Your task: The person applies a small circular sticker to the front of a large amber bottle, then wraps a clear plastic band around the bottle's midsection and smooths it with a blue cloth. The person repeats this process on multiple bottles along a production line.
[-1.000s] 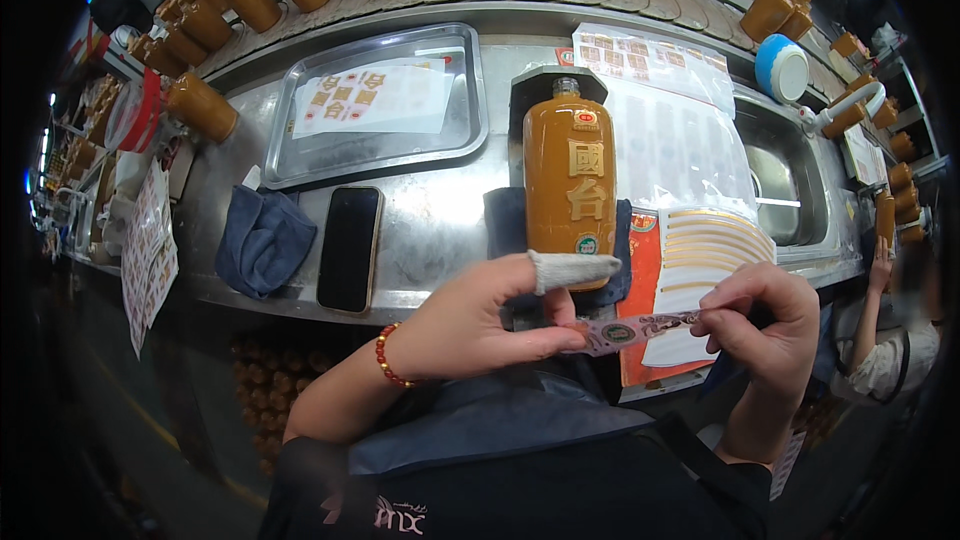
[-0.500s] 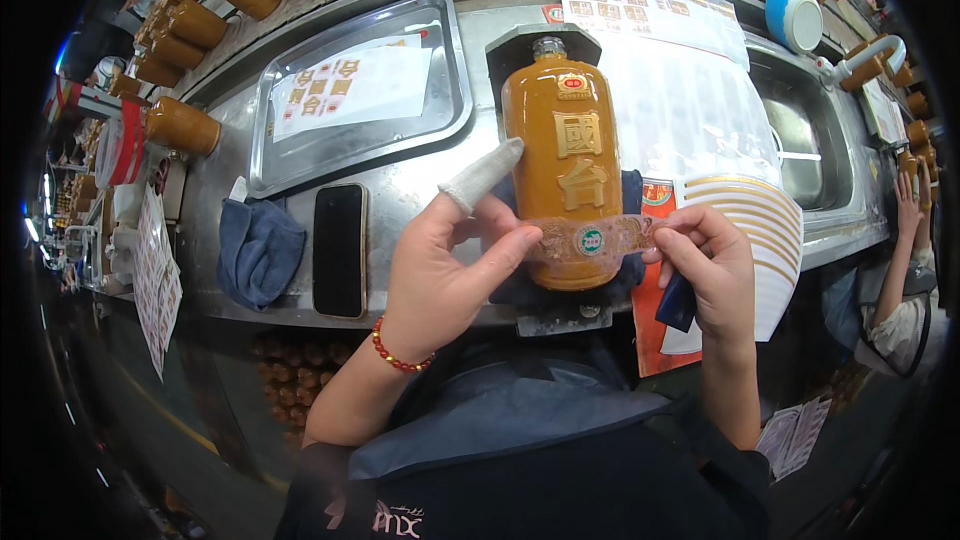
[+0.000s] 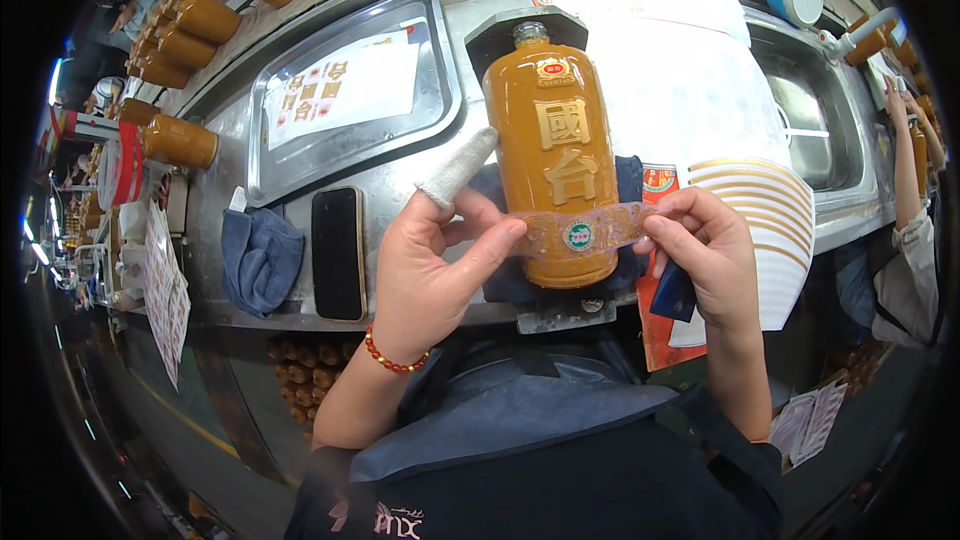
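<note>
An amber-brown glass bottle [image 3: 520, 140] with raised gold characters lies in front of me, its neck pointing away. Across its lower part runs a clear decal strip [image 3: 612, 228] with gold patterning and a round green emblem. My left hand [image 3: 425, 265] pinches the strip's left end between thumb and fingers; a white finger cot [image 3: 460, 170] covers its index finger beside the bottle. My right hand [image 3: 715, 255] is closed on the right end, and a dark blue flat scraper [image 3: 674, 293] sticks out below its fingers. The scraper's upper part is hidden by that hand.
Left of the bottle are a metal tray [image 3: 375, 155] with a decal sheet, a black phone [image 3: 339, 255] and a blue cloth [image 3: 262, 260]. Rightward lie white gold-striped sheets [image 3: 750, 230] and a sink [image 3: 815, 130]. More brown bottles [image 3: 205, 15] stand behind. Another person's arm [image 3: 903, 155] shows far right.
The strip looks straighter and more stretched between my hands. Both hands stay at its ends. The whole view has shifted slightly, and the bottle appears a little farther left.
</note>
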The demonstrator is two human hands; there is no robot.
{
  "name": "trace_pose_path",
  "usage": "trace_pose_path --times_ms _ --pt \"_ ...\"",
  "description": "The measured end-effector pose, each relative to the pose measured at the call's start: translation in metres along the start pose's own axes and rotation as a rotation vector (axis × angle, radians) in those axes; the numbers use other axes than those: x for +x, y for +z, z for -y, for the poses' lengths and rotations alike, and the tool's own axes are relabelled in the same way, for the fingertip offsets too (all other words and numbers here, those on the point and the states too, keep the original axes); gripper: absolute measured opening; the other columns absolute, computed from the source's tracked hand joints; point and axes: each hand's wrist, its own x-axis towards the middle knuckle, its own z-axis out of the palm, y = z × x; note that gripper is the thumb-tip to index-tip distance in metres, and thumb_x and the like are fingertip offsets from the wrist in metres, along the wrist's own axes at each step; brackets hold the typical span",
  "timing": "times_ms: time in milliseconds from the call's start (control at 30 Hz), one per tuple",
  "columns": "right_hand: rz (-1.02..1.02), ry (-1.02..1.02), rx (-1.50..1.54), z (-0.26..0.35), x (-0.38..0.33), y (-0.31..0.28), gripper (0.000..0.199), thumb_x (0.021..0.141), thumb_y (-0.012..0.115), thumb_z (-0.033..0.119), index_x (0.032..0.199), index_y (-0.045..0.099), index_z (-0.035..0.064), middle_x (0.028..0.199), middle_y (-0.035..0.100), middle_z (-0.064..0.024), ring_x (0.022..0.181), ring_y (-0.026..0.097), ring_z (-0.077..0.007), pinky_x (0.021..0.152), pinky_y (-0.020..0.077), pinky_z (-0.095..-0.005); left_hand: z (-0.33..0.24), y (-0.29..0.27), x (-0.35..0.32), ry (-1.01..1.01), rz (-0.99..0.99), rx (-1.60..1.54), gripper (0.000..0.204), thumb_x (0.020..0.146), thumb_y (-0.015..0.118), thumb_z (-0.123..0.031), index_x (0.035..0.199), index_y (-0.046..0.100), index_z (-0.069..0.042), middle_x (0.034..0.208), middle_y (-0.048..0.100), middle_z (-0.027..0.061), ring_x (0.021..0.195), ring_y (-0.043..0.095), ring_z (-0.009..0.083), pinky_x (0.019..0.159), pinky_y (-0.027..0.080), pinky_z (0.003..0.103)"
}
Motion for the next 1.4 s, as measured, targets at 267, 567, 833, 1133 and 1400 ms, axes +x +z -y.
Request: trace_pose_path --times_ms 267,567,833,1133,1400 --pt "0.021 0.021 0.016 -0.005 0.004 -0.002 0.010 0.097 0.068 0.006 0.104 0.065 -0.0002 0.088 0.073 -0.0060 0.078 0.070 -0.0082 0.062 0.0509 -0.0192 0.001 -0.002 0.000 -0.019 0.050 0.025 0.059 0.094 0.067 0.007 0.148 0.044 0.004 0.098 0.061 0.0040 0.090 0.065 0.0119 0.083 0.058 0.028" --pt "0.041 0.025 0.030 -0.011 0.008 -0.002 0.009 0.097 0.068 0.007 0.102 0.065 0.0005 0.088 0.072 -0.0052 0.078 0.070 -0.0079 0.063 0.0508 -0.0189 0.006 0.000 0.002 -0.026 -0.011 -0.044 0.037 0.092 0.072 0.000 0.126 0.057 0.004 0.094 0.067 0.0046 0.089 0.070 0.0141 0.083 0.059 0.029" --pt "0.048 0.049 0.066 -0.013 0.012 -0.002 0.009 0.098 0.068 0.009 0.102 0.066 0.0005 0.089 0.072 -0.0050 0.079 0.070 -0.0077 0.064 0.0511 -0.0185 0.006 0.000 0.001 -0.076 0.014 -0.073 0.048 0.093 0.071 0.000 0.136 0.051 0.004 0.096 0.064 0.0044 0.090 0.069 0.0135 0.086 0.058 0.029" --pt "0.037 0.030 0.010 -0.016 0.019 -0.005 0.015 0.097 0.069 0.009 0.108 0.066 -0.0008 0.090 0.071 -0.0041 0.073 0.064 -0.0047 0.063 0.0486 -0.0174 0.008 -0.003 0.001 -0.117 0.050 -0.093 0.058 0.094 0.072 -0.003 0.146 0.045 0.002 0.103 0.061 0.0050 0.099 0.066 0.0143 0.091 0.056 0.030" --pt "-0.084 -0.129 -0.099 0.002 0.014 0.001 0.042 0.099 0.063 0.004 0.139 0.054 -0.0036 0.132 0.063 -0.0129 0.069 0.057 -0.0031 0.064 0.0493 -0.0182 0.014 -0.007 0.002 -0.050 0.012 0.008 0.075 0.099 0.069 -0.021 0.156 0.029 0.005 0.152 0.040 0.0173 0.145 0.036 0.0251 0.121 0.026 0.040"
